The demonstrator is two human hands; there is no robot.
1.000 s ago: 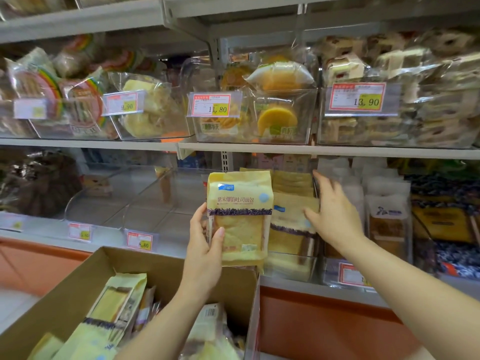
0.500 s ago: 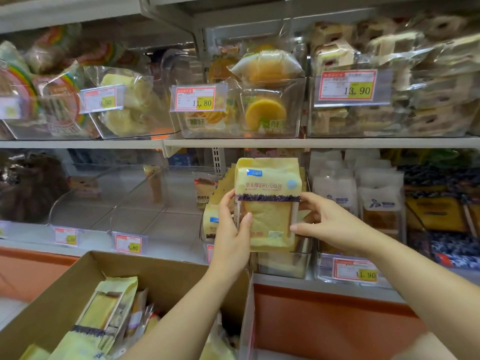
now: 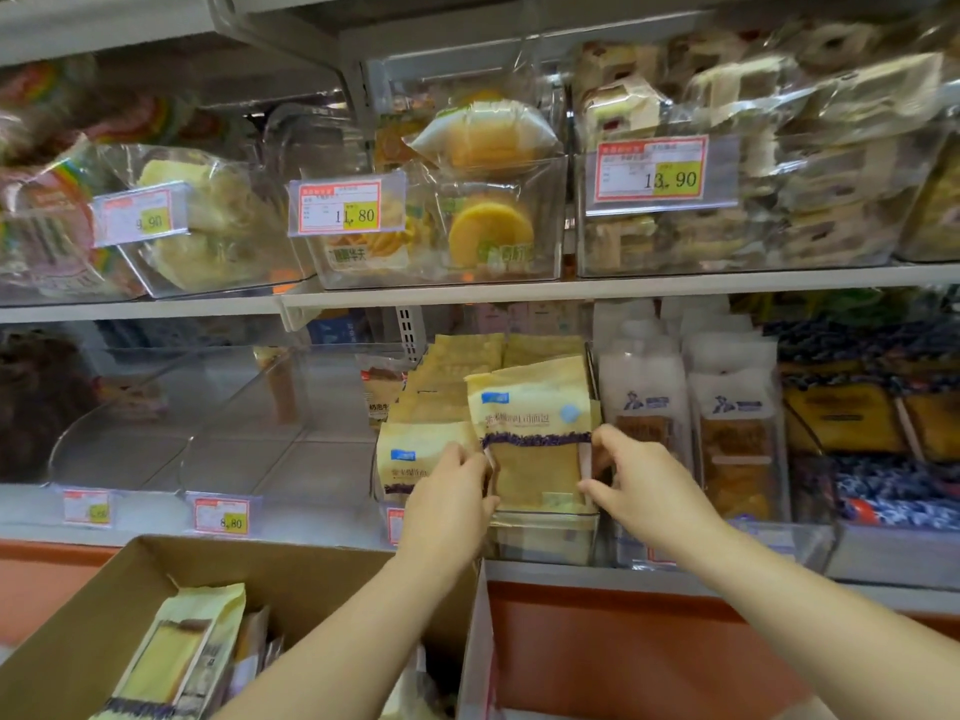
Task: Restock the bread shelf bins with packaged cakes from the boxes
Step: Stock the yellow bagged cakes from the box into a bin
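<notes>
A yellow packaged cake [image 3: 535,439] with a purple band stands upright at the front of a clear bin [image 3: 545,537] on the lower shelf. My left hand [image 3: 449,498] pinches its left edge and my right hand [image 3: 639,480] pinches its right edge. Several more of the same yellow packs [image 3: 447,392] stand behind and to the left in that bin. Below, an open cardboard box [image 3: 311,574] holds further yellow packs [image 3: 176,652].
Two clear bins [image 3: 249,433] to the left on the lower shelf hold almost nothing. White bread packs [image 3: 644,402] fill the bin on the right. The upper shelf [image 3: 571,291] carries full bins with price tags. An orange base panel [image 3: 623,657] runs below.
My left hand carried the yellow pack from above the box up and right into the bin. My right hand came off the packs behind and took its right edge.
</notes>
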